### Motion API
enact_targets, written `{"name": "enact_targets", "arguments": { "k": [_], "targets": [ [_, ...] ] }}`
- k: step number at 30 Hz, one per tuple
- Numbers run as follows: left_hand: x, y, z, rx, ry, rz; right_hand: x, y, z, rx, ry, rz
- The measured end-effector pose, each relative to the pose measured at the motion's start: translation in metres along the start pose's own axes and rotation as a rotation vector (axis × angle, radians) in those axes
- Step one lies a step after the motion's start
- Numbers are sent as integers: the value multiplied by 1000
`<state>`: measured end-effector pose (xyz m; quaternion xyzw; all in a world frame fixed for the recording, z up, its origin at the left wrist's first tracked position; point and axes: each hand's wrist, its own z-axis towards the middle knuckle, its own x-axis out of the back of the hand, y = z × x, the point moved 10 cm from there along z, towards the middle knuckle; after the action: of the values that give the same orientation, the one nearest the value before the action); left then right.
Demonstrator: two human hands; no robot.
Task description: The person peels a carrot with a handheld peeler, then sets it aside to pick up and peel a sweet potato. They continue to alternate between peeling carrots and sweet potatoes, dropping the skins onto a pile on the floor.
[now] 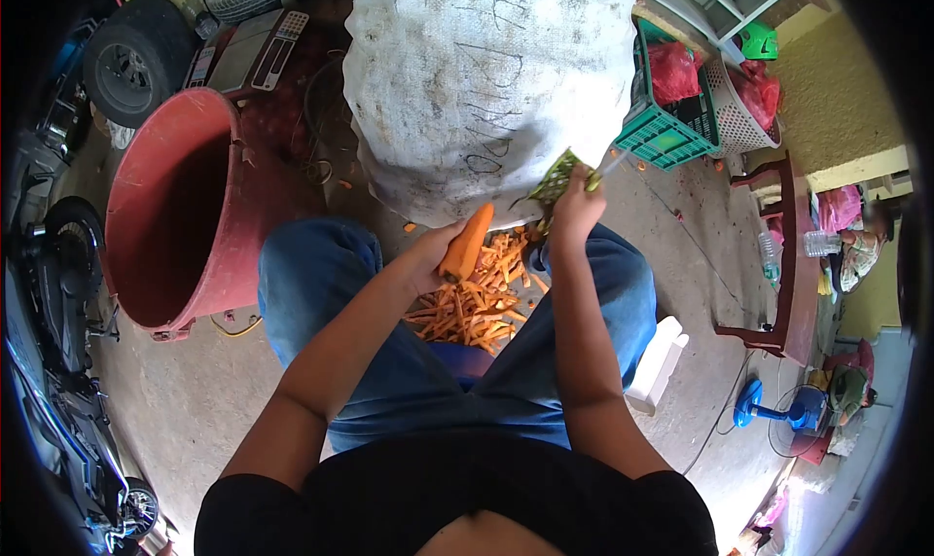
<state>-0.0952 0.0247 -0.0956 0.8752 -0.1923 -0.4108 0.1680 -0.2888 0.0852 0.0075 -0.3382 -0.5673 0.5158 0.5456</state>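
Observation:
My left hand (pixel 433 254) is wrapped round the lower end of an orange carrot (pixel 470 240), which points up and away from me. To its right, my right hand (pixel 581 209) is closed on a knife (pixel 605 170) whose thin blade points up and to the right, slightly blurred. A green meshed piece (pixel 556 175) hangs at the same hand; whether the fingers hold it I cannot tell. Below the carrot, a heap of orange carrot pieces (pixel 477 313) lies between my knees, over a dark blue container (pixel 462 359).
A big white woven sack (pixel 496 89) with handwriting stands right ahead. On the left is a large red tub (pixel 175 215); a green crate (pixel 666 133) with a red bag stands at the right. Farther right are a wooden bench (pixel 798 254) and a blue fan (pixel 803 410).

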Motion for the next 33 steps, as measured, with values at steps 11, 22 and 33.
{"name": "enact_targets", "arguments": {
  "k": [11, 22, 33],
  "targets": [
    [-6, 4, -1, -86, 144, -301, -51, -20, -71, 170, -295, 18],
    [-1, -1, 1, -31, 35, 89, -3, 7, 2, 54, -10, -23],
    [1, 1, 5, -107, 50, -239, -49, -31, -76, 254, -271, -86]
  ]
}}
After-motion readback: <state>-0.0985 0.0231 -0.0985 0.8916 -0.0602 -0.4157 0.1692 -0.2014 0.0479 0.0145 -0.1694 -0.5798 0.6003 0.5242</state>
